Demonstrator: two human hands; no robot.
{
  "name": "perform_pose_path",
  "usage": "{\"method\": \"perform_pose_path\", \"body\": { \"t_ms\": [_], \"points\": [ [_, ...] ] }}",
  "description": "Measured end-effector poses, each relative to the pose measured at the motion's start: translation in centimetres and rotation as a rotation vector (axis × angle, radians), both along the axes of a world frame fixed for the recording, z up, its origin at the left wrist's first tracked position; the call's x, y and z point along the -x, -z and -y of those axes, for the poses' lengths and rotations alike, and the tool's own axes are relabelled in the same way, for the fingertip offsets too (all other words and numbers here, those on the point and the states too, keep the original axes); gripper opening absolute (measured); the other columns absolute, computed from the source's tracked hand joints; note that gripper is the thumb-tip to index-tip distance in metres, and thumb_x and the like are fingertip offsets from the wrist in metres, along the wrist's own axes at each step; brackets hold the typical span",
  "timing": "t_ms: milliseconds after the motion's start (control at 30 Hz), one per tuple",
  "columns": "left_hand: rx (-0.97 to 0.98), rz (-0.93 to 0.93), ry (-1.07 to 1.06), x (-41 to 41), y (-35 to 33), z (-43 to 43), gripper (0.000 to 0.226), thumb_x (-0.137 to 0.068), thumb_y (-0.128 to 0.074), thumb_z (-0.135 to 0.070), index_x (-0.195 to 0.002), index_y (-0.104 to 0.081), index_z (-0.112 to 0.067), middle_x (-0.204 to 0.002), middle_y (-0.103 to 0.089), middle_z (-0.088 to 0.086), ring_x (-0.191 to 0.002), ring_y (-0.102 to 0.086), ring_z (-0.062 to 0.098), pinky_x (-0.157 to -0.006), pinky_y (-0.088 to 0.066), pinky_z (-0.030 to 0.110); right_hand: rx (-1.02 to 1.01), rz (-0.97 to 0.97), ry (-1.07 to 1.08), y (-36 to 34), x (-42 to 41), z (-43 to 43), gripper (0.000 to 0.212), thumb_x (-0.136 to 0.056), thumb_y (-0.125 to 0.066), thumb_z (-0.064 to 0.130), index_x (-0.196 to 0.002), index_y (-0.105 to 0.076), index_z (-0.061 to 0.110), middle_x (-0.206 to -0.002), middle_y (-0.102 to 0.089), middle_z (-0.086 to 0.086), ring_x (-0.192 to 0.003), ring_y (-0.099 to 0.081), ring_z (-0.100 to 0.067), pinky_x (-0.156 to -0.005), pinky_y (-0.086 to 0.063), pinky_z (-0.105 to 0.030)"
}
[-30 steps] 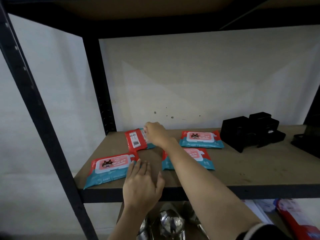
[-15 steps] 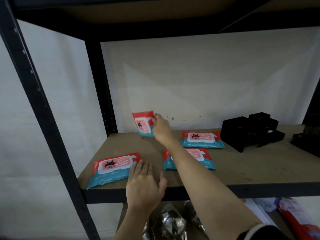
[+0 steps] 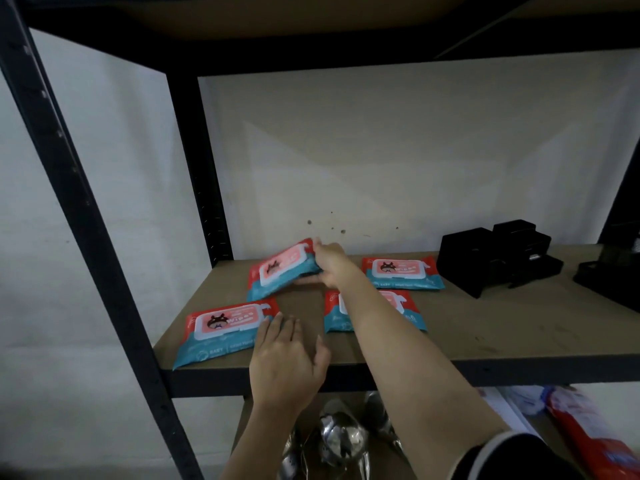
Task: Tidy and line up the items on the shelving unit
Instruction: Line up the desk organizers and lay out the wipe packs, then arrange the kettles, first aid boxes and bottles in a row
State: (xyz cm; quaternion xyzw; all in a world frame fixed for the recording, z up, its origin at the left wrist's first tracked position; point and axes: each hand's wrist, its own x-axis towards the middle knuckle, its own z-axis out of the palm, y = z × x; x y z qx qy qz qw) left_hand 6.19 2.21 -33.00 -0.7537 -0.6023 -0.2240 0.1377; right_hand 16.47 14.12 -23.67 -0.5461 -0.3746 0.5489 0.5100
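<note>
Gripping the right end of a red-and-teal soft plastic wipes pack [image 3: 280,269], my right hand [image 3: 329,265] holds it tilted over the brown board shelf [image 3: 485,329], just beyond my left hand [image 3: 287,362], which lies flat, fingers straight, touching a matching pack [image 3: 221,330] to its left.

R hand [image 3: 329,263] grips tilted wipes pack [image 3: 282,268], L hand [image 3: 285,362] flat on shelf [image 3: 485,327].

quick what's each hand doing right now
Left hand: open, fingers straight, flat on the shelf beside the front-left wipes pack.
Right hand: grips the tilted back-left wipes pack.
</note>
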Motion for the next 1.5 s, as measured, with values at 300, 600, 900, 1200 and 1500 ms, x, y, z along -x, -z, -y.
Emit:
{"method": "perform_pose_path", "body": {
  "t_ms": [300,600,900,1200,1500],
  "points": [
    [-0.130,0.054,0.047,0.2,0.0,-0.1,0.053,-0.087,-0.033,-0.038,-0.093,-0.075,-0.006,-0.098,-0.074,0.009,-0.108,-0.064,0.026,-0.100,-0.042,0.039,-0.411,0.902,0.127,0.0,-1.2,5.1,0.043,-0.097,-0.044,0.015,-0.137,-0.040,0.002,-0.134,-0.050,-0.019,-0.123,-0.048,-0.032,-0.101,-0.038,-0.033],
    [-0.202,0.244,0.333,0.2,7.7,6.3,0.058,-0.096,-0.029,-0.038,-0.141,-0.030,-0.001,-0.150,-0.027,0.013,-0.144,-0.017,0.022,-0.119,-0.010,0.036,-0.881,1.291,0.611,13.1,-4.3,18.8,0.035,-0.096,-0.043,0.018,-0.129,-0.044,0.006,-0.141,-0.042,-0.019,-0.135,-0.033,-0.035,-0.113,-0.030,-0.042],
    [0.271,0.230,0.102,1.7,20.6,8.7,0.070,-0.094,-0.025,-0.051,-0.144,-0.025,-0.003,-0.151,-0.027,0.012,-0.141,-0.020,0.022,-0.117,-0.018,0.030,-0.369,1.253,0.098,29.7,-6.5,22.3,0.057,-0.093,-0.041,0.022,-0.146,-0.024,0.010,-0.152,-0.027,-0.018,-0.141,-0.024,-0.034,-0.112,-0.027,-0.043],
    [0.405,-0.010,-0.175,4.1,26.4,-0.8,0.120,-0.068,-0.067,-0.055,-0.148,0.008,-0.008,-0.153,0.016,0.023,-0.143,0.004,0.040,-0.117,-0.009,0.047,-0.047,1.261,-0.177,42.0,-8.0,19.2,0.063,-0.095,-0.035,0.002,-0.150,-0.005,0.007,-0.160,0.004,-0.005,-0.147,0.010,-0.019,-0.119,-0.006,-0.028],
    [0.252,-0.050,-0.085,6.4,32.4,-4.6,0.129,-0.049,-0.081,-0.056,-0.146,0.003,-0.040,-0.154,0.015,0.018,-0.142,0.009,0.041,-0.114,-0.002,0.057,-0.233,1.392,0.186,48.0,-7.0,16.6,0.036,-0.089,-0.036,0.013,-0.113,-0.059,0.001,-0.122,-0.059,-0.016,-0.119,-0.050,-0.028,-0.099,-0.038,-0.030]
  ]
}}
